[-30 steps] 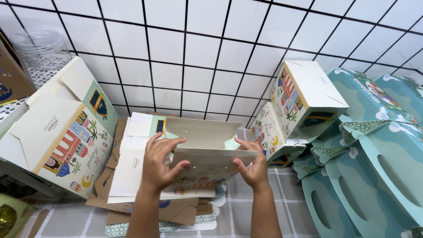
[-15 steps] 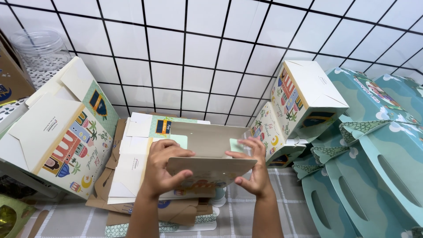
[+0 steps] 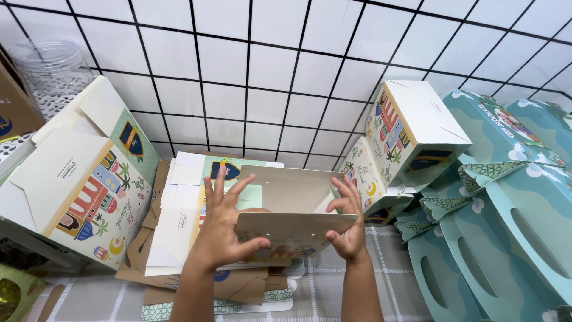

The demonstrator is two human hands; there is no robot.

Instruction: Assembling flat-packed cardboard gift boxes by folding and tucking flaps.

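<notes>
My left hand (image 3: 223,223) and my right hand (image 3: 347,223) hold a printed cardboard box (image 3: 292,206) between them, just above a stack of flat box blanks (image 3: 179,214). The box is partly folded up, its plain beige inside facing me and a front flap bent toward me. Left-hand fingers are spread along its left side, with the thumb under the front flap. The right hand grips the right side, fingers curled over the edge.
Assembled printed boxes stand at left (image 3: 83,185) and right of centre (image 3: 411,134). Teal carrier boxes with handles (image 3: 506,226) are piled at the right. A clear plastic jar (image 3: 50,65) sits at the back left against the white tiled wall (image 3: 268,71).
The box has been folded further: its front flap has swung down toward me and the sides have come up. Both hands shifted along its sides.
</notes>
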